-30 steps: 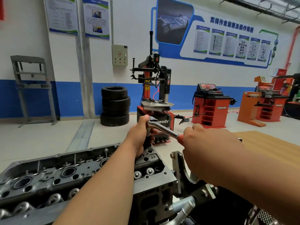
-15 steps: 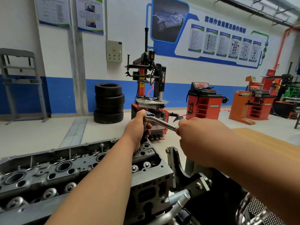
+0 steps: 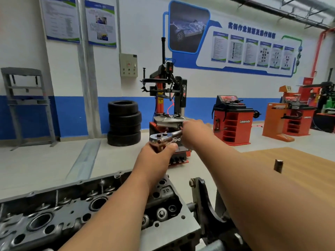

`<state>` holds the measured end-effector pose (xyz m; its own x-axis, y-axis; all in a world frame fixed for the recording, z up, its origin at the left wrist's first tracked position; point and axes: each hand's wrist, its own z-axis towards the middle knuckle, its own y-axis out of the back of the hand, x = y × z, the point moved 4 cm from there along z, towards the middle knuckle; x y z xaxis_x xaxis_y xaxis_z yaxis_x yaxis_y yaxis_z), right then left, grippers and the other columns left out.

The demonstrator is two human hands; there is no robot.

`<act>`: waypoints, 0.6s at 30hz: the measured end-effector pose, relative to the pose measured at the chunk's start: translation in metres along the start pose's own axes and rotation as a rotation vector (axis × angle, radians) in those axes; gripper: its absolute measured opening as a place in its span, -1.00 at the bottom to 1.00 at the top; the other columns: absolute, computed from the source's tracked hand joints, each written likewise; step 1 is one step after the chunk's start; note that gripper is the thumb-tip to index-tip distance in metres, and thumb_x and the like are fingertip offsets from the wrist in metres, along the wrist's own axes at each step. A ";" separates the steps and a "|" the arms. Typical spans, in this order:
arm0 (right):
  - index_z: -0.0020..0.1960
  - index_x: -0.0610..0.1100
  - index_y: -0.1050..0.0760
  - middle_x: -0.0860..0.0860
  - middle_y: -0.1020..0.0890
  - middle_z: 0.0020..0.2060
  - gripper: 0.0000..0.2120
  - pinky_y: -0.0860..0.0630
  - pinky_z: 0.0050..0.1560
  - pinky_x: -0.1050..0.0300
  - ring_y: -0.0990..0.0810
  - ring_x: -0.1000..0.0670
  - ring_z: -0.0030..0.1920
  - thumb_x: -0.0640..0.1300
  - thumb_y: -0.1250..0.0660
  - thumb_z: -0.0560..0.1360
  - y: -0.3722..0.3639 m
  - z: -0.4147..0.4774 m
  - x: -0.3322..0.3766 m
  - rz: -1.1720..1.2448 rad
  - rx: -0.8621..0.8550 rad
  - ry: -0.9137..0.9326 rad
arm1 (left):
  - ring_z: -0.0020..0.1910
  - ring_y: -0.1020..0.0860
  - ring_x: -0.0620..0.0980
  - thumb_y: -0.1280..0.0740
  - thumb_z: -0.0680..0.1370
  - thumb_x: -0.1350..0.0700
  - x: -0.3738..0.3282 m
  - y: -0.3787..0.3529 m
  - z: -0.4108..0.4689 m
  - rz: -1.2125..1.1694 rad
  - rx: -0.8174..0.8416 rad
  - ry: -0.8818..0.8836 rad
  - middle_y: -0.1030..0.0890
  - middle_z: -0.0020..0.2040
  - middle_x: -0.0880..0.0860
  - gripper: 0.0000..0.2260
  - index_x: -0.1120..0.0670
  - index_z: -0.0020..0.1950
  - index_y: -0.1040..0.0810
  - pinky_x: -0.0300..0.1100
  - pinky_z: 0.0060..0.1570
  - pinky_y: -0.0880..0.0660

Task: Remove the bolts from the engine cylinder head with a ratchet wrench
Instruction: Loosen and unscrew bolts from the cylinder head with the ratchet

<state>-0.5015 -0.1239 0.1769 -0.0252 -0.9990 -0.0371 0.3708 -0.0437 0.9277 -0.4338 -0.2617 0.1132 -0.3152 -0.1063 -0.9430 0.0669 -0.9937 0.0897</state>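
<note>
Swung forward, away from the person, since a second ago, the right hand grips the handle of the ratchet wrench.
The left hand clamps round the stem under the wrench head, over the far end of the cylinder head; a small socket stands on the wooden worktop at right.

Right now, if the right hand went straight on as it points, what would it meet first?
The right hand, holding the ratchet wrench, would probably meet the tyre changer first, though depth is unclear.
</note>
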 end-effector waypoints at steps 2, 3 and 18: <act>0.01 -0.08 -0.43 -0.06 -0.49 0.02 -0.87 -0.31 0.07 -0.06 -0.42 -0.14 0.07 -0.18 -0.21 0.46 -0.004 0.010 0.012 0.061 0.003 0.008 | -0.27 -0.48 -0.03 -0.34 0.51 -0.09 0.002 0.001 0.004 0.037 -0.023 -0.028 -0.51 -0.34 -0.07 -0.85 -0.05 -0.18 -0.50 -0.14 -0.19 -0.42; 0.01 -0.08 -0.43 -0.06 -0.48 0.02 -0.87 -0.31 0.11 -0.08 -0.41 -0.14 0.09 -0.17 -0.22 0.47 -0.005 0.012 0.015 0.076 -0.002 0.014 | -0.29 -0.47 -0.04 -0.33 0.52 -0.06 0.003 0.002 0.006 0.034 -0.032 -0.031 -0.50 -0.34 -0.07 -0.86 -0.04 -0.19 -0.50 -0.15 -0.21 -0.41; 0.21 -0.11 -0.39 -0.06 -0.53 -0.06 -0.67 -0.31 -0.13 0.03 -0.47 -0.12 -0.03 -0.25 -0.23 0.46 0.050 -0.130 -0.020 -0.190 0.078 -0.064 | -0.13 -0.50 -0.11 -0.23 0.60 0.09 -0.013 -0.005 -0.010 0.145 -0.072 0.006 -0.53 -0.18 -0.01 -0.95 0.01 0.04 -0.45 -0.27 -0.22 -0.39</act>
<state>-0.3619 -0.1071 0.1753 -0.1477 -0.9701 -0.1927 0.2807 -0.2279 0.9324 -0.4204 -0.2553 0.1219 -0.2916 -0.2480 -0.9238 0.1790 -0.9629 0.2020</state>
